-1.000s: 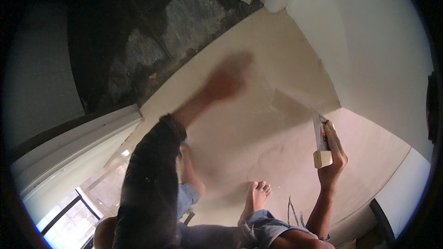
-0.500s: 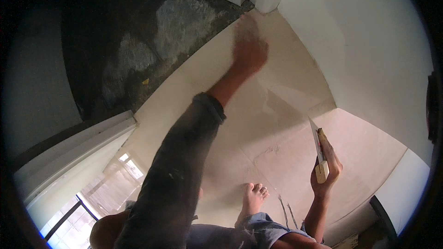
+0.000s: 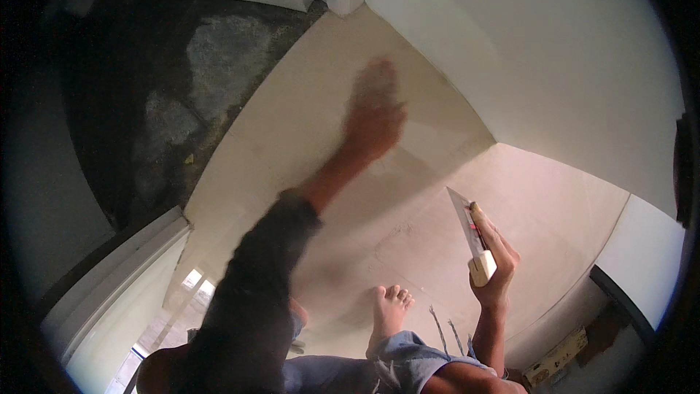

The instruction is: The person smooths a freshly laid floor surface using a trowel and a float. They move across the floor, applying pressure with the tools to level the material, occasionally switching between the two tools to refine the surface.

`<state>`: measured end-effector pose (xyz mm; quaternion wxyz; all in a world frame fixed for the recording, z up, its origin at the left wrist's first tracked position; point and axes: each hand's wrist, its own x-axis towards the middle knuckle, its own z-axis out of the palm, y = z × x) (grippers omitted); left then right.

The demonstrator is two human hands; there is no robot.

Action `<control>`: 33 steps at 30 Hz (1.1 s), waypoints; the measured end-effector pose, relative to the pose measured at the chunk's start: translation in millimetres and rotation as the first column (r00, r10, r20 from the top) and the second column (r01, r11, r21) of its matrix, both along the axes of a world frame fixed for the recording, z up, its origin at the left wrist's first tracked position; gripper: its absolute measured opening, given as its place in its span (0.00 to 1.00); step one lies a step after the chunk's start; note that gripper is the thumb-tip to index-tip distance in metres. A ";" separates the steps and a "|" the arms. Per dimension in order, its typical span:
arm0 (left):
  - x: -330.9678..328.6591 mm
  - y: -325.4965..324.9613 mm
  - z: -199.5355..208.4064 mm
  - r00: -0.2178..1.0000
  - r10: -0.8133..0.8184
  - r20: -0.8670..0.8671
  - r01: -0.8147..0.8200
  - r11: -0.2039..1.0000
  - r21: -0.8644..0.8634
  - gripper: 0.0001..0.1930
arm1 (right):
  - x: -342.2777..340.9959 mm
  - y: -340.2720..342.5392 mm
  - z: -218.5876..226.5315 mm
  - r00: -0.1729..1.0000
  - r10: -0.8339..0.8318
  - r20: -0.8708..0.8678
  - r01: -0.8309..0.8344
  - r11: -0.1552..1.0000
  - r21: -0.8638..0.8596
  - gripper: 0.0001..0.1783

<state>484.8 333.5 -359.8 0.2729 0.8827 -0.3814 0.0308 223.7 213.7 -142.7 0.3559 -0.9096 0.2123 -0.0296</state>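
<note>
My left hand (image 3: 374,113) reaches out over the pale, smooth floor (image 3: 430,175) at the end of a dark sleeve. Motion smears its fingers, so their grip and any contact with the floor cannot be made out. In my right hand (image 3: 496,259), at the right, is a plastering trowel (image 3: 463,219) with a thin metal blade and a pale handle. The fingers wrap round that handle, and the trowel is held up with its blade turned on edge, apart from my left hand.
Dark, rough flooring (image 3: 226,58) borders the pale floor at the upper left. White walls (image 3: 554,51) rise at the right, and a door frame (image 3: 120,284) stands at the lower left. My bare foot (image 3: 390,310) rests on the floor near me.
My left hand has drawn back from the far corner, nearer to me. The view has shifted, so the trowel and right hand appear further left; the trowel is still held.
</note>
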 end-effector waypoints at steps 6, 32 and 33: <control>-90.8 -85.4 12.6 0.948 -0.044 -0.315 -0.022 0.979 -0.202 0.39 | 28.5 11.9 3.4 0.997 0.060 -0.043 -0.057 0.995 0.079 0.31; -109.0 57.8 32.3 0.985 -0.149 -0.088 0.161 0.976 0.144 0.43 | 12.0 -18.1 -10.6 0.971 -0.148 -0.190 0.110 0.975 -0.195 0.20; -93.6 65.6 32.6 0.993 0.061 -0.104 -0.048 0.991 0.123 0.45 | 30.1 -12.0 -7.6 0.975 -0.116 -0.192 0.088 0.985 -0.146 0.22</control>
